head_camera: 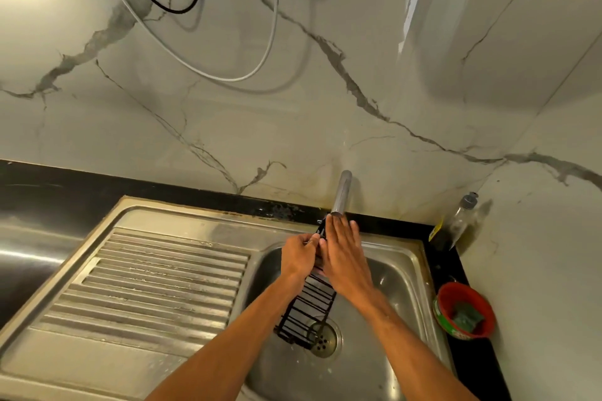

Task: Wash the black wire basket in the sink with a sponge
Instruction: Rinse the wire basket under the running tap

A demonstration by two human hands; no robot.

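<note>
Basket (308,303) between fingers (342,233) (tilted)

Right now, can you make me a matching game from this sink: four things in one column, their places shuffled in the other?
1 black wire basket
2 green sponge
3 clear bottle
4 drain

A in the red bowl
B at the bottom of the sink
C in the far corner of the black counter
D gripped by the left hand, below the tap

Pairs: 1-D, 2-A, 3-C, 4-B
</note>
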